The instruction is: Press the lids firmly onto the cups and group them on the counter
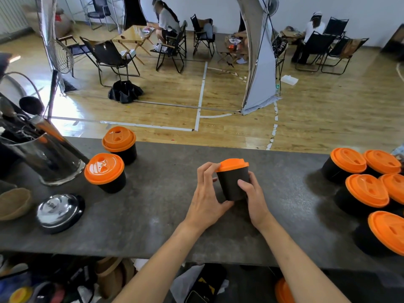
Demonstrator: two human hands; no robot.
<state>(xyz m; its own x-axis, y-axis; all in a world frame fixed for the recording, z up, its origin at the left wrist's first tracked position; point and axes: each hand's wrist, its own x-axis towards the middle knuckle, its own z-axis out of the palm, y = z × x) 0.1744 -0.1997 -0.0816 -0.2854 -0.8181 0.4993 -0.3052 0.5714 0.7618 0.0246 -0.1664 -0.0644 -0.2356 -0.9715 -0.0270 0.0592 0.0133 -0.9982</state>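
A black cup (231,184) with an orange lid (232,164) is held just above the middle of the grey counter (153,193). My left hand (207,193) grips its left side, fingertips at the lid's rim and thumb under the base. My right hand (253,195) wraps the cup's right side. Two lidded black cups (105,171) (119,142) stand together at the left. Several lidded cups (367,191) are clustered at the right edge.
A glass jar of utensils (43,158) stands at the far left, with a steel lid (58,212) and a brown bowl (13,203) in front of it. Beyond the counter is a wood floor with chairs and seated people. An orange lid (283,291) lies below the counter.
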